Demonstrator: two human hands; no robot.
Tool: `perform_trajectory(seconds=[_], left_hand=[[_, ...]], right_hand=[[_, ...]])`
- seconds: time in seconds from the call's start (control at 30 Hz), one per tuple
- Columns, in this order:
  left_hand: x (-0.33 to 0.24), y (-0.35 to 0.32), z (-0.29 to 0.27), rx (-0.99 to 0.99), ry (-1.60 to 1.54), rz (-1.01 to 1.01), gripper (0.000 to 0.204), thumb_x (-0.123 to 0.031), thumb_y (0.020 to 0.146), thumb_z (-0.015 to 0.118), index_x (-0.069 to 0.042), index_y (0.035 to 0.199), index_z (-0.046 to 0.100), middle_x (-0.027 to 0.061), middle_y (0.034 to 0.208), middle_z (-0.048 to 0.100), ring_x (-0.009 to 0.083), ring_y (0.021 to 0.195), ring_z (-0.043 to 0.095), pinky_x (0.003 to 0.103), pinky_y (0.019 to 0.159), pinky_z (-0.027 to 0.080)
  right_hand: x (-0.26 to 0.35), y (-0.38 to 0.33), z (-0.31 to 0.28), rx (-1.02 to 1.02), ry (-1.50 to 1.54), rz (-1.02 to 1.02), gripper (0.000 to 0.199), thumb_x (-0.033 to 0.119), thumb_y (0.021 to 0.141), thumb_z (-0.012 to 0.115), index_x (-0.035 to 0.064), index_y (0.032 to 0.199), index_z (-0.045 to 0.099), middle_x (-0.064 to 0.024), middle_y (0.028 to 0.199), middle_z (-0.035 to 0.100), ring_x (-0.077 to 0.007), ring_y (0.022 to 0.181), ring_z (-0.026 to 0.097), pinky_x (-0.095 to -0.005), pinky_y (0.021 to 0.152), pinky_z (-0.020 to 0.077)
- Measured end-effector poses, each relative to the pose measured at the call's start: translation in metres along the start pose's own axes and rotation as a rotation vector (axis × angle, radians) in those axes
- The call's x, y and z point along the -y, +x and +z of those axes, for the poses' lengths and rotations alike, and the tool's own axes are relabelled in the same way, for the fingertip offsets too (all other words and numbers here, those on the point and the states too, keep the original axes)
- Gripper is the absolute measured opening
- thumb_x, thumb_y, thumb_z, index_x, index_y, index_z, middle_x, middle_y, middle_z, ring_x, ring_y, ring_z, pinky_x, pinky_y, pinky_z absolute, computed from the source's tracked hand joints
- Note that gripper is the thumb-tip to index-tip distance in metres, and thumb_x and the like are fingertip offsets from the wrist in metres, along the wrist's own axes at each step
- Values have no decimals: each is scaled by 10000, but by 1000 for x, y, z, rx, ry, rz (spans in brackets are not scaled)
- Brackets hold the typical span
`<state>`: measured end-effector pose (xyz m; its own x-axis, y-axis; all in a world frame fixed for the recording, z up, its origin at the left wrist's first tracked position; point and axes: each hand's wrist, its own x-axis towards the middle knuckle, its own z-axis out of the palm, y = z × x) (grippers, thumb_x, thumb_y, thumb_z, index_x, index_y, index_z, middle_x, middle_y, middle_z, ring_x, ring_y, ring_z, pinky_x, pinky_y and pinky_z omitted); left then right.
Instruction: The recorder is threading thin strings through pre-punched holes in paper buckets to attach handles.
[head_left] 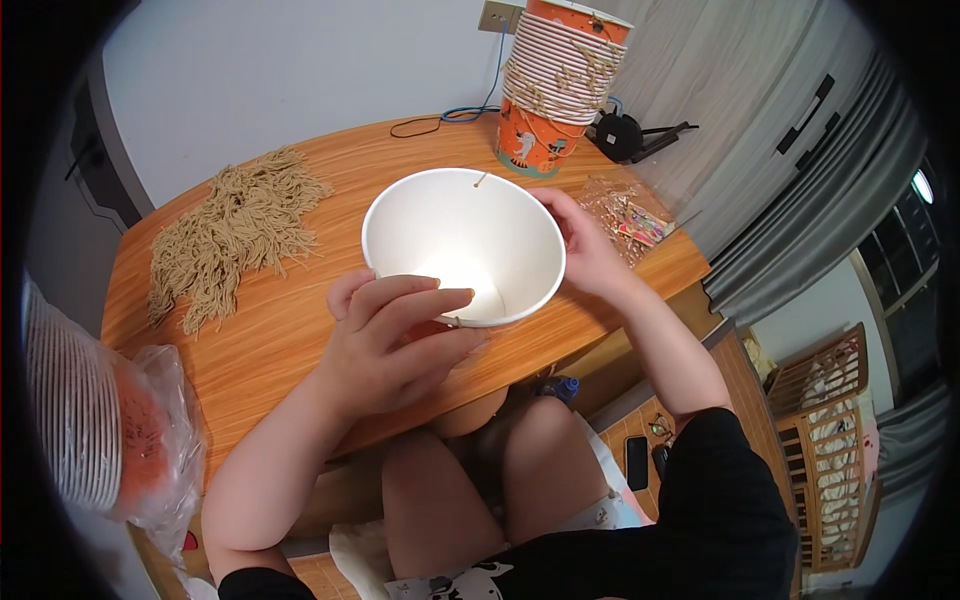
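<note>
A white-lined paper bucket stands tilted toward me over the wooden table, its round mouth facing up. My left hand is at its near left rim, with the thumb outside and some fingers reaching over the edge into the mouth. My right hand grips the bucket's outer right side, its fingertips hidden behind the wall. A short tan cord end pokes through the far rim. Another small bit of cord shows at the near rim beside my left fingers. The bucket's outside is mostly hidden.
A heap of tan cords lies at the table's left. Nested orange printed buckets stand at the back right, near a black router and a clear plastic bag. More buckets in plastic stand at the left edge. A phone lies below right.
</note>
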<state>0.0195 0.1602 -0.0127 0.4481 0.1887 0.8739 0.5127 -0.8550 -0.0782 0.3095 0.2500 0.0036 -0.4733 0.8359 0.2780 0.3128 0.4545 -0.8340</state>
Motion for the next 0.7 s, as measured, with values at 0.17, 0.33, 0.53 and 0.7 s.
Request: perform_trajectory(seconds=[0.17, 0.33, 0.53, 0.7], left_hand=[[6, 2, 1, 16, -66, -41, 300, -170, 750, 769, -315, 1005, 708, -51, 1218, 615, 186, 1106, 530, 382, 899, 370], [19, -16, 6, -212, -243, -109, 376, -278, 854, 741, -145, 1163, 572, 188, 1323, 472, 317, 1183, 485, 461, 975, 404], [42, -27, 23, -325, -244, -280, 512, -234, 924, 651, -37, 1309, 377, 236, 1394, 367, 374, 1299, 367, 491, 1116, 291], [51, -27, 25, -266, -141, -425, 503, -114, 878, 600, -26, 1320, 377, 230, 1394, 371, 369, 1290, 374, 488, 1127, 279]], right_hand=[[-11, -1, 0, -324, -214, -373, 501, 104, 853, 721, 89, 1319, 536, -97, 1328, 554, -177, 1093, 569, -296, 862, 481], [51, -17, -11, -43, -577, -525, 335, 100, 736, 784, 148, 1052, 686, -129, 1520, 423, -389, 1367, 369, -498, 1142, 247], [91, -4, -50, 310, -585, -491, 257, 162, 786, 806, 92, 1009, 701, -64, 1215, 668, -282, 1200, 561, -439, 1055, 405], [143, 45, -128, -329, -679, -506, 367, 213, 899, 742, 25, 1197, 641, -8, 953, 636, -110, 889, 578, -270, 794, 481]])
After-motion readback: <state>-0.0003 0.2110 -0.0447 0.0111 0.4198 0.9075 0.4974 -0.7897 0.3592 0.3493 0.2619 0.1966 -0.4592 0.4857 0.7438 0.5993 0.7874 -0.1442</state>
